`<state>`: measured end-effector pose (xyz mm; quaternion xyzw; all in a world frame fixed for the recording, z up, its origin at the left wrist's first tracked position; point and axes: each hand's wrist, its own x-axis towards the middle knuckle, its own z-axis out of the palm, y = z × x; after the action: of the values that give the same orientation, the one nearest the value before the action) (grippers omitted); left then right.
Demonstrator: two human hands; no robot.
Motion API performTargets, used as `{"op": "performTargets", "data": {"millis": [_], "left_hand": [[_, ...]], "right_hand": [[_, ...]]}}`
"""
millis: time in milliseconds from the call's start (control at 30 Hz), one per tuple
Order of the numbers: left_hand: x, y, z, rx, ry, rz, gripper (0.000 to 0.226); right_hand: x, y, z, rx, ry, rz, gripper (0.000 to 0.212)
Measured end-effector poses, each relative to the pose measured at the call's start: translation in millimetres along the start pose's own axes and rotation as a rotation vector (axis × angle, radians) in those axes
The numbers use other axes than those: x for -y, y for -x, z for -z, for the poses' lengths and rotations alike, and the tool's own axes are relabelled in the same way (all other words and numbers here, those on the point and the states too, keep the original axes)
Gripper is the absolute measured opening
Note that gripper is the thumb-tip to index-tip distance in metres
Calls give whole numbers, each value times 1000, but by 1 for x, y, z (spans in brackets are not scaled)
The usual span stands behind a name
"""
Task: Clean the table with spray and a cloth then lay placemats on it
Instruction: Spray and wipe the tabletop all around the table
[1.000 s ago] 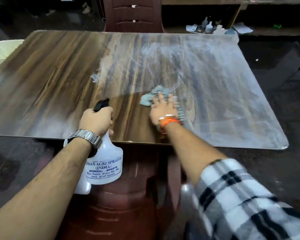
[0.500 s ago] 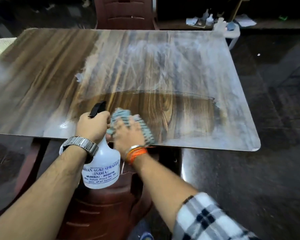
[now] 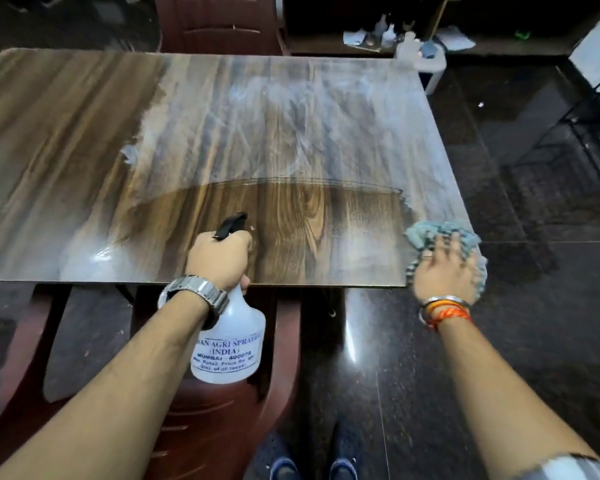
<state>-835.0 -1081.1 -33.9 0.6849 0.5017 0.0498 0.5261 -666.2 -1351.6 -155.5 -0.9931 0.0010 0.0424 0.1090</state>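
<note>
One spray bottle (image 3: 229,341), one blue cloth (image 3: 430,233), one table (image 3: 153,150). The left hand (image 3: 219,258) curls round the bottle's neck at the table's near edge, the body hanging below it. Well right of that grip, the right hand (image 3: 442,271), blurred, seems to press the cloth with fingers spread. One maroon plastic chair (image 3: 229,410) stands under the grip, a second chair (image 3: 219,26) beyond it, across the table

Table (image 3: 84,150) lies open from 9 to 2 o'clock; bottle (image 3: 229,341) blocks 6, right hand (image 3: 444,268) on cloth (image 3: 426,233) blocks 4, chair (image 3: 219,26) beyond 12.
</note>
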Motion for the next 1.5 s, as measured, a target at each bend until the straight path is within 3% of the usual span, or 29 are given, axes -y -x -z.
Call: {"op": "performTargets", "data": {"millis": [100,167,267,367,433,533,667,767,900,967,1000,1133,1200,1267,1400,1500], "left_hand": [[-3,2,-15,114,66,-23,14],[-8,1,-23,151,44,-48,10],[-16,-5,-27,93,23,-65,12],[-23,-17,-19,-23,29,-86,21],[-24,-27,-13,-54,26,-78,22],[-26,-32,-11,7,-40,-74,18],[-25,-25,-19,79,-56,-56,16],[-25,-23,-22,88,1,-23,14],[-27,-23,-27,79,-17,-24,12],[-31,-28,-30,60,-31,-34,14],[-35,-31,-33,52,-33,-34,15],[-58,-40,-57,25,-28,-49,17],[-70,-45,-76,21,-15,-49,17],[-82,-48,-94,20,1,-33,17],[-104,-57,-128,-32,-27,-35,15],[-123,-63,-147,9,-21,-13,19]], "right_hand": [[15,1,-3,13,-22,-93,54],[48,16,-13,60,-5,-2,58],[118,60,-33,92,29,371,59],[187,101,-44,295,32,805,55],[205,100,-44,370,30,940,52],[181,65,-45,294,-17,818,52],[88,-27,-28,126,40,377,53],[31,-66,-1,97,20,106,53],[40,-65,0,61,-5,-65,55],[70,-60,-7,71,-11,-33,58],[89,-56,-11,76,-6,69,58],[163,-19,-28,251,46,792,51],[159,-31,-25,315,41,914,50],[125,-70,-19,199,40,770,50],[44,-152,1,57,12,184,53],[47,-158,0,-6,-26,80,51]]}}
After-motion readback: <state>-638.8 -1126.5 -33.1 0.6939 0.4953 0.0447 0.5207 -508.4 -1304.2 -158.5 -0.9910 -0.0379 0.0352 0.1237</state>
